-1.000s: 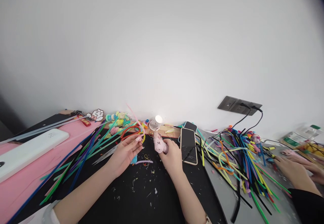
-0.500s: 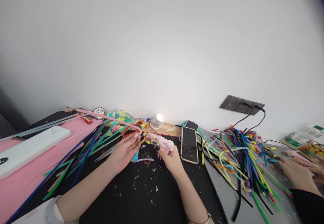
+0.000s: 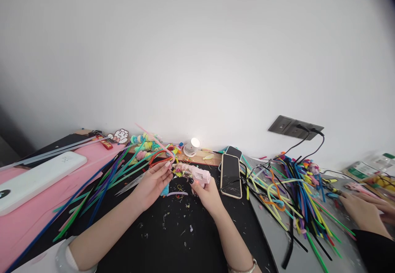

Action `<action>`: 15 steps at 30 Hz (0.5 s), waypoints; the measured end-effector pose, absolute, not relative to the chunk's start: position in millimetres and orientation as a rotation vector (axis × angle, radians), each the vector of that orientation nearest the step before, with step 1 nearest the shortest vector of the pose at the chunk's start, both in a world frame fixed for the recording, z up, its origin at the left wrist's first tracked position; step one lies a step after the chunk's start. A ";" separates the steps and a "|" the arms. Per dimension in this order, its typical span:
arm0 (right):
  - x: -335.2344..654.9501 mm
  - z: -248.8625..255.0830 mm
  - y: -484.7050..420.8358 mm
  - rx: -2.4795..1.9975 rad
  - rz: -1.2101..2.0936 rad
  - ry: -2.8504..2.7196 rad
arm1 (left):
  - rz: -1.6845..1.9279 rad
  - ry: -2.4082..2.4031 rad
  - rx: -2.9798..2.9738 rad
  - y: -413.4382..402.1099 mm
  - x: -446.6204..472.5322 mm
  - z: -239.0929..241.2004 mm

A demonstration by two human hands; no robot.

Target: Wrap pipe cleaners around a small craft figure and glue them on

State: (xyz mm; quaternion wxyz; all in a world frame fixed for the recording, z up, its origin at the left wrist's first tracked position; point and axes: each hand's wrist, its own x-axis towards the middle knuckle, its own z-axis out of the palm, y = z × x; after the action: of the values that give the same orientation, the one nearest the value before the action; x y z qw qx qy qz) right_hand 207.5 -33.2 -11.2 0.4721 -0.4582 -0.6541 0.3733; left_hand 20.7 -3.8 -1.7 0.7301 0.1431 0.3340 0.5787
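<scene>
My left hand [image 3: 154, 186] pinches a pink pipe cleaner [image 3: 158, 141] near its bent end. The rest of the stem slants up and left toward the wall. In my right hand [image 3: 210, 197] is a pale pink hot glue gun [image 3: 201, 175] with a small orange glow near the grip. Its front end points left, close to my left fingertips and the bend of the pipe cleaner. Whether the nozzle touches the stem is hard to make out. Below the hands lie a short lilac pipe cleaner piece [image 3: 177, 193] and a blue fuzzy bit [image 3: 165, 190].
A paper cup [image 3: 191, 147] stands by the wall. Two phones [image 3: 231, 176] lie right of my hands. Scissors [image 3: 129, 185] and many loose pipe cleaners [image 3: 98, 188] are at left, beside a white power bank [image 3: 43, 180]. At far right a co-worker's hands [image 3: 361, 209] work near a pipe-cleaner pile [image 3: 304, 199].
The pink pipe cleaner's free end has swung from the left to a steeper, more upright slant. My right hand and the glue gun have shifted slightly left, nearer my left fingers.
</scene>
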 end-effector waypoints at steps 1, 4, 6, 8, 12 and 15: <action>207.8 -11.6 -33.3 -1.123 0.916 -1.598 | 1.274 0.734 0.318 -4.0 20.7 -1.4; 208.6 -13.3 -32.8 -1.117 0.914 -1.596 | 1.270 0.730 0.322 -5.0 20.8 -0.5; 208.8 -14.2 -32.2 -1.114 0.902 -1.605 | 1.266 0.728 0.324 -5.3 20.9 0.0; 208.8 -14.5 -31.9 -1.120 0.896 -1.609 | 1.265 0.727 0.326 -5.3 21.0 0.4; 208.7 -14.0 -32.4 -1.137 0.899 -1.616 | 1.275 0.739 0.320 -5.3 21.0 1.2; 208.6 -13.8 -32.9 -1.138 0.909 -1.618 | 1.282 0.743 0.323 -5.3 20.3 0.5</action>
State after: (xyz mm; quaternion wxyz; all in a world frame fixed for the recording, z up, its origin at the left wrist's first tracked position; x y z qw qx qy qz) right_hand 208.6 -32.9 -13.8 0.4638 -0.4632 -0.6585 0.3698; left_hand 20.3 -5.3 0.5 0.7260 0.1464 0.3371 0.5812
